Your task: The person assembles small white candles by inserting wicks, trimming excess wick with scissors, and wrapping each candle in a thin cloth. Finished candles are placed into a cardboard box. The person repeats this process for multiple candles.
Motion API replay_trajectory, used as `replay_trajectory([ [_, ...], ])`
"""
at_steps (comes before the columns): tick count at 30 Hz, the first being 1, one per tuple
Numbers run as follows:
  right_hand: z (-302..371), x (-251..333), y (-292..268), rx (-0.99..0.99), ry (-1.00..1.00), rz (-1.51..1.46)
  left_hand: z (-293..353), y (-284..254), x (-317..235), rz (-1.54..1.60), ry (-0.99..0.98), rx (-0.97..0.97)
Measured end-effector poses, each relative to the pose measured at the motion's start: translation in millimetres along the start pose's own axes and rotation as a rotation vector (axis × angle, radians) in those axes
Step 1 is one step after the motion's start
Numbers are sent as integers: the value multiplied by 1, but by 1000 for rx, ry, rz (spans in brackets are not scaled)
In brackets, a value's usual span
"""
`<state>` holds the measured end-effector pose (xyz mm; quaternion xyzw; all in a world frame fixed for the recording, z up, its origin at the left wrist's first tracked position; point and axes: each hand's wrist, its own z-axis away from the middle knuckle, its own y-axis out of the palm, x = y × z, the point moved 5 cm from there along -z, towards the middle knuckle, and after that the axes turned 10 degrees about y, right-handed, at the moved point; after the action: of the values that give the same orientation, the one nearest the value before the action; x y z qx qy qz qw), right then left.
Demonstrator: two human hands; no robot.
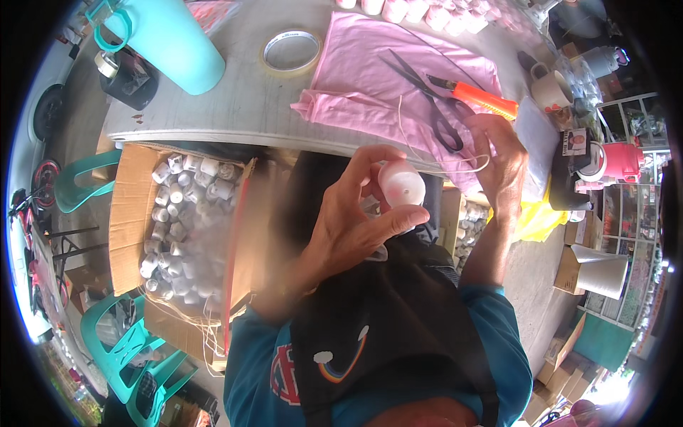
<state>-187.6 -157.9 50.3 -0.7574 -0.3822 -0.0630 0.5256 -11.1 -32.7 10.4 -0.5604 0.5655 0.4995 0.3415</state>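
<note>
My left hand [352, 213] is wrapped round a small white rounded piece [403, 183] with a pinkish tint and a little hole in its end, facing up. Its kind does not show clearly. To the right, my right hand [500, 146] is bent with thumb and fingers together at a thin pale cord [455, 171]. The cord loops between both hands across the table edge. Just beyond my right fingertips lie black scissors [435, 103], blades apart, and an orange utility knife [484, 98], both on a pink cloth [348, 67].
On the grey table [249, 107] are a tape roll [290, 53], a turquoise tumbler [171, 46] and several whitish-pink pieces [420, 13] at the back. A cardboard box [128, 220] of similar white pieces stands left, near a green chair [117, 341]. A mug [552, 89] sits right.
</note>
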Motion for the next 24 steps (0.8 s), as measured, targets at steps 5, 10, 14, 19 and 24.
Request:
replay_trajectory([
  [5, 6, 5, 4, 30, -28, -41, 0, 2, -2, 187, -70, 7],
  [10, 1, -2, 4, -107, -92, 12, -6, -26, -30, 525, 81, -147],
  [14, 0, -7, 12, -59, -64, 87, -14, -66, -64, 733, 431, -146],
  [19, -1, 1, 21, 7, -117, 251, -14, -68, -40, 731, 301, -155],
  [24, -4, 10, 23, 110, -127, 466, -8, -39, 6, 814, -226, -162],
])
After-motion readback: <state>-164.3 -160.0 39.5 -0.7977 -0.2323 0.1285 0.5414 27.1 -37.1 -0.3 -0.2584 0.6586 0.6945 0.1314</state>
